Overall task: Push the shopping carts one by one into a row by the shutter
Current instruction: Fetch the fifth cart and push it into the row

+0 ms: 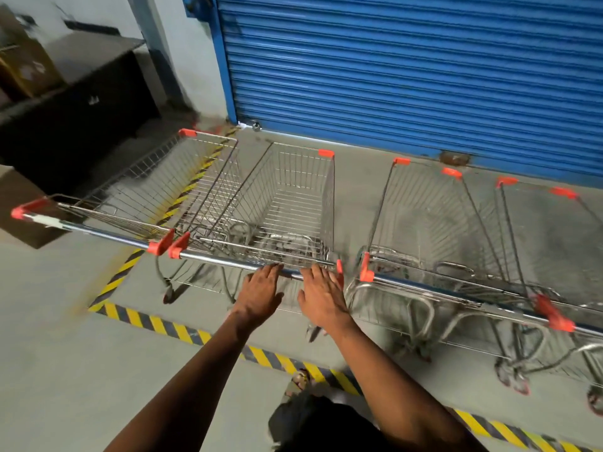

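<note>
shutter (408, 70) blue, down, behind the row | carts: four side by side facing it, wire baskets, orange corners | middle cart (287, 197) nearly in line; risk: uneven push turns it into left cart (146, 190) | left hand (261, 293), right hand (321, 296) flat on handle (228, 261), fingers straight, grip released; may slip off

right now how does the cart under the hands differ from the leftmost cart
The middle cart has both the left hand and the right hand laid flat at its handle; the leftmost cart is untouched. The middle cart points straight at the blue shutter, while the leftmost cart angles left over the striped floor tape. Both are empty wire carts with orange corner caps.
</note>
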The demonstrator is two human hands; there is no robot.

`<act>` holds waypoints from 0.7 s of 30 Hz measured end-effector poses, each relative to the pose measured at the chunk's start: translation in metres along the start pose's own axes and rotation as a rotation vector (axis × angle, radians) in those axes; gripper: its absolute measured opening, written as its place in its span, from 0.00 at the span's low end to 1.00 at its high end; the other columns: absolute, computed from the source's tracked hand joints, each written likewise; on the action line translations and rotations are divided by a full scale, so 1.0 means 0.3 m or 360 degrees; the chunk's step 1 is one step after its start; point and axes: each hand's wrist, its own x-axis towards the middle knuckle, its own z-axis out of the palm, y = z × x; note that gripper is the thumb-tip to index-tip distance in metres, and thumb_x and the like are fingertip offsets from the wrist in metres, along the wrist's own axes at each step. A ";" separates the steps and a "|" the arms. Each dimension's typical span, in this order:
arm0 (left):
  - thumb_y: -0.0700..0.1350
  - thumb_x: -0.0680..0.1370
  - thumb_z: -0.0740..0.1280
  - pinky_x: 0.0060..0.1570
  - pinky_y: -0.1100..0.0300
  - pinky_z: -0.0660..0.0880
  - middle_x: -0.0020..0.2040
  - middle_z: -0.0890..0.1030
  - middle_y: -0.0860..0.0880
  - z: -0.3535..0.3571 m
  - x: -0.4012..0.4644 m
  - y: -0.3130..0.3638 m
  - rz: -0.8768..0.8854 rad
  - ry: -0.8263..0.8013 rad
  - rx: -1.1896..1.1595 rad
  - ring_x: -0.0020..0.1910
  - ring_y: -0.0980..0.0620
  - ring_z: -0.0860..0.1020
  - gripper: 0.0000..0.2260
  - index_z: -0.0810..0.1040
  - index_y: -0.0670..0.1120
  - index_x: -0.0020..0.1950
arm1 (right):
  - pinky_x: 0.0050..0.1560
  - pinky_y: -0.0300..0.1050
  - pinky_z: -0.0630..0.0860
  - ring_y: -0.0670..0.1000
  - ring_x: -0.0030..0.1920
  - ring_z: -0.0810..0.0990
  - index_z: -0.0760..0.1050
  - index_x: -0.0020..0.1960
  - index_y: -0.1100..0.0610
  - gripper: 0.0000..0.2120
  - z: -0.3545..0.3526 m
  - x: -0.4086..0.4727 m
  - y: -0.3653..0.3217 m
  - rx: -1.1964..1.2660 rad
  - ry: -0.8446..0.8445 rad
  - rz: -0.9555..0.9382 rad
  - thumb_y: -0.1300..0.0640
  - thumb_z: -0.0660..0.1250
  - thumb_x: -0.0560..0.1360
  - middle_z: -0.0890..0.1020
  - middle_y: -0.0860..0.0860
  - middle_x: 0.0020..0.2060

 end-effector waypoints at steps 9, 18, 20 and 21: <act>0.57 0.75 0.62 0.56 0.47 0.70 0.52 0.82 0.49 -0.016 0.159 -0.218 0.0247 -0.0053 0.0273 0.53 0.43 0.80 0.15 0.78 0.50 0.56 | 0.61 0.56 0.73 0.60 0.56 0.83 0.74 0.62 0.54 0.15 0.083 0.227 -0.130 -0.0034 -0.0326 0.0130 0.49 0.63 0.79 0.85 0.55 0.54; 0.62 0.75 0.64 0.41 0.52 0.77 0.39 0.83 0.48 -0.034 0.250 -0.421 0.0552 -0.0097 0.0495 0.39 0.44 0.83 0.16 0.79 0.50 0.49 | 0.42 0.48 0.76 0.57 0.41 0.85 0.79 0.46 0.53 0.41 0.122 0.259 -0.168 -0.0173 -0.0200 0.0169 0.18 0.48 0.72 0.86 0.53 0.39; 0.64 0.70 0.64 0.26 0.58 0.73 0.30 0.80 0.50 -0.016 0.248 -0.417 0.0573 -0.0101 0.0519 0.29 0.48 0.80 0.16 0.77 0.51 0.39 | 0.38 0.47 0.76 0.56 0.36 0.85 0.78 0.42 0.53 0.39 0.127 0.245 -0.178 -0.0184 -0.0169 0.0231 0.18 0.52 0.73 0.84 0.53 0.34; 0.64 0.68 0.66 0.23 0.60 0.70 0.28 0.78 0.50 -0.011 0.257 -0.417 0.0583 -0.0057 0.0528 0.26 0.50 0.79 0.16 0.77 0.52 0.37 | 0.40 0.49 0.77 0.56 0.37 0.85 0.78 0.43 0.53 0.39 0.127 0.245 -0.178 -0.0163 -0.0170 0.0260 0.18 0.52 0.73 0.85 0.53 0.35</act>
